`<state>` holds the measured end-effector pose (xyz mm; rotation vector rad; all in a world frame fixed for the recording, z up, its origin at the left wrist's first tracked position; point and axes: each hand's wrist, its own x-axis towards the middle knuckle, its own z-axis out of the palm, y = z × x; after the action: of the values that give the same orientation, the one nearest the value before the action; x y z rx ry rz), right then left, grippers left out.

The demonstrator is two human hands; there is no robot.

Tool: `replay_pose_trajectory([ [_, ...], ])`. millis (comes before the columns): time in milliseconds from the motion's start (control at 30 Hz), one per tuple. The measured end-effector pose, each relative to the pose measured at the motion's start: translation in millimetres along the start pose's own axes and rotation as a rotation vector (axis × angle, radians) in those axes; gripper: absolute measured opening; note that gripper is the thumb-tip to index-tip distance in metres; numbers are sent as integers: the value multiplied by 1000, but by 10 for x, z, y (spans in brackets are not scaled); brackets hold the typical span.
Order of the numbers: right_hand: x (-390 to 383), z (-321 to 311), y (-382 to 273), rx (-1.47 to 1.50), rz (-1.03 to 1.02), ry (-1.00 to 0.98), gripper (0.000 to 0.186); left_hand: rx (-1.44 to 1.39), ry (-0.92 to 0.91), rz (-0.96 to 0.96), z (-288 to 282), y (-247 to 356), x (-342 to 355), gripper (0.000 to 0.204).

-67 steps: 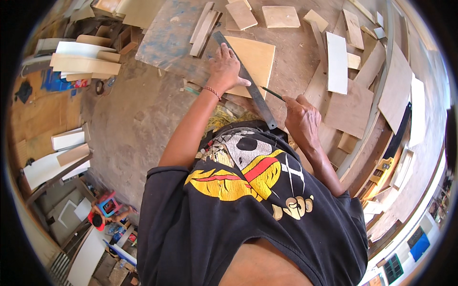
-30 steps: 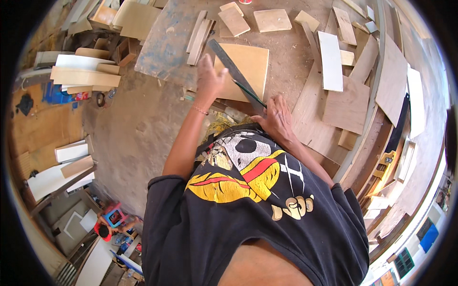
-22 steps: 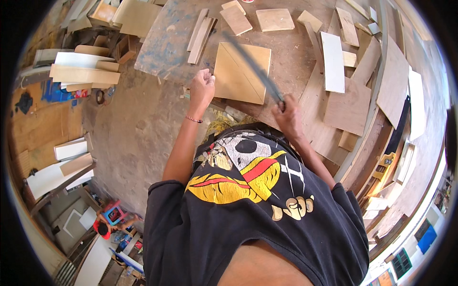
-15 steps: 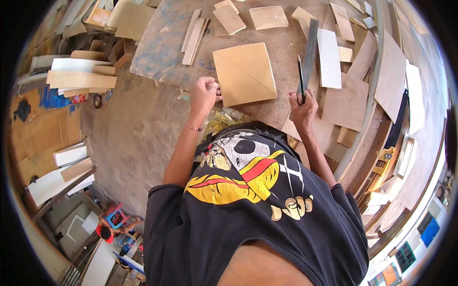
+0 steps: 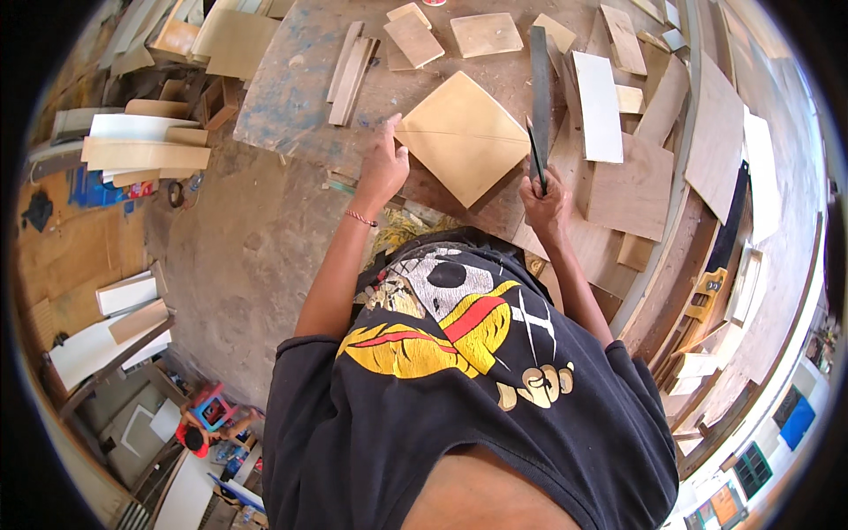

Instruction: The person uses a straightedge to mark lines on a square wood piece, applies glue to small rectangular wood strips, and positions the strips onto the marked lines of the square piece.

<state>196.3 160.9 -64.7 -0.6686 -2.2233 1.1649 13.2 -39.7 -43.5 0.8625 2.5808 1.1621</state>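
A square tan board [image 5: 461, 146] lies rotated like a diamond on the workbench [image 5: 283, 88], with a thin line running across it from side to side. My left hand [image 5: 384, 163] is at its left corner, fingertips touching the corner, thumb and index finger apart. My right hand [image 5: 547, 201], to the right of the board, is closed round a long dark metal straightedge [image 5: 540, 71] and a dark pencil [image 5: 535, 155], both pointing away from me.
Wood offcuts [image 5: 411, 44], narrow strips [image 5: 349, 84], a white board [image 5: 597, 106] and plywood pieces [image 5: 627, 185] surround the board. A yellow level [image 5: 707, 291] is at the right. Stacked panels [image 5: 146, 155] stand left. Another person [image 5: 199, 437] is at the lower left beside a coloured stool [image 5: 212, 411].
The straightedge has been lifted off the board and moved right in my right hand with the pencil, exposing a drawn line. The board has since turned to a diamond position, my left hand at its corner.
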Motion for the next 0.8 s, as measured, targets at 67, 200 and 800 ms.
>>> replay_pose_trajectory([
  [67,104,33,-25,10,-19,-6,29,-36,-6,-50,24,-39,-30,44],
  [200,272,-22,-161,-51,7,-60,29,-47,-5,-104,6,3,-151,38],
  [800,-283,-189,-154,-162,-316,-509,19,92,93,38,216,173,47,51],
])
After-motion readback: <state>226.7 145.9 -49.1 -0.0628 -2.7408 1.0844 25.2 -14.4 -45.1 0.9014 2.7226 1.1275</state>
